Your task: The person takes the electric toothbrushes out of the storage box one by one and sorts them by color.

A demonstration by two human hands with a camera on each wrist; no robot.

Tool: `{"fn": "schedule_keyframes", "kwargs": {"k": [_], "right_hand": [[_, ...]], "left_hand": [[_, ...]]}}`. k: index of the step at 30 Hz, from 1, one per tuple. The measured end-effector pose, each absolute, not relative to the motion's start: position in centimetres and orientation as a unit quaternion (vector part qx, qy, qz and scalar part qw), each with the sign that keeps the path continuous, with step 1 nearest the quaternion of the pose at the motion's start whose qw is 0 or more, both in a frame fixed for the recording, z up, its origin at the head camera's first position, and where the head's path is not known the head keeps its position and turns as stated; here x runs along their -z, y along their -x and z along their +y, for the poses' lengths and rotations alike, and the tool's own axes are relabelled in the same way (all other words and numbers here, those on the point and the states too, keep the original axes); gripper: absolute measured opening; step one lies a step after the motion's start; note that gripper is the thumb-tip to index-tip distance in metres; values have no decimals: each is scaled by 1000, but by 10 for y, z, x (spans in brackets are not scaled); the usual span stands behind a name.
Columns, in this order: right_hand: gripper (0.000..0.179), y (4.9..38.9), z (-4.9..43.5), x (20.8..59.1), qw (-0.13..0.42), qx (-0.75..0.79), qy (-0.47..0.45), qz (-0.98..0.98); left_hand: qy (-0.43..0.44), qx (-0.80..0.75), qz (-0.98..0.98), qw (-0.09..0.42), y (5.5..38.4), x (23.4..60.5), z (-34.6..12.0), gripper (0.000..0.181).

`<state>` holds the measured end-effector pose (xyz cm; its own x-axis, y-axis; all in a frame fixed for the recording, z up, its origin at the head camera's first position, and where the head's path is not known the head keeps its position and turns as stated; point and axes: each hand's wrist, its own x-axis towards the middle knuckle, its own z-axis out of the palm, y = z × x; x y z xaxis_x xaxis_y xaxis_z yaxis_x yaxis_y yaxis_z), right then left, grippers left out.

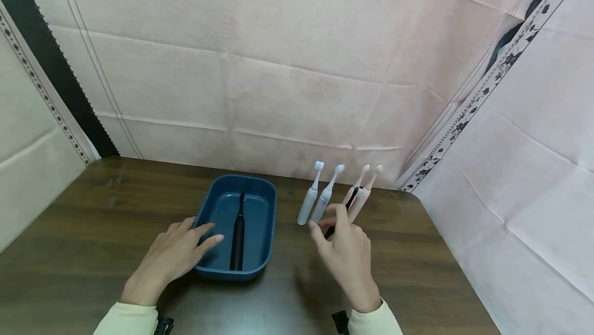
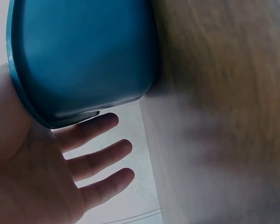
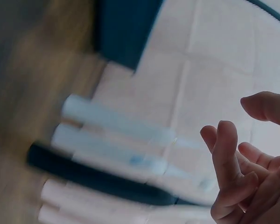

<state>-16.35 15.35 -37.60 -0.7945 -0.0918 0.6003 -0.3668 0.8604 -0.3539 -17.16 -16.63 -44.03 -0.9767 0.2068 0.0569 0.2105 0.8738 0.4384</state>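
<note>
A blue rectangular tray [image 1: 258,237] sits on the table, with one black electric toothbrush [image 1: 237,237] lying lengthwise inside. Over its left rim my left hand [image 1: 176,252] rests, thumb reaching above the inside; the left wrist view has three fingers [image 2: 100,156] extended outside the wall. My right hand [image 1: 345,252] is beside a second black electric toothbrush [image 3: 98,179], which stands upright. In the right wrist view the thumb and fingers are apart, with nothing between them. Two pale blue toothbrushes [image 1: 308,201] stand left of that black one, two pink toothbrushes [image 1: 363,200] behind and right.
The brown wooden table [image 1: 116,211] ends at a pale cloth backdrop [image 1: 278,93]. More cloth [image 1: 524,196] with a flowered border closes off the right side. A similar cloth panel [image 1: 28,144] hangs at the left.
</note>
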Motion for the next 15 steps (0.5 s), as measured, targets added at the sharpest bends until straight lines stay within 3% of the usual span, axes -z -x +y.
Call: {"fn": "schedule_keyframes", "kwargs": {"k": [15], "right_hand": [[36, 181, 85, 324, 297, -239, -215, -899]], "left_hand": [[91, 240, -966, 4, 167, 435, -163, 68]]}}
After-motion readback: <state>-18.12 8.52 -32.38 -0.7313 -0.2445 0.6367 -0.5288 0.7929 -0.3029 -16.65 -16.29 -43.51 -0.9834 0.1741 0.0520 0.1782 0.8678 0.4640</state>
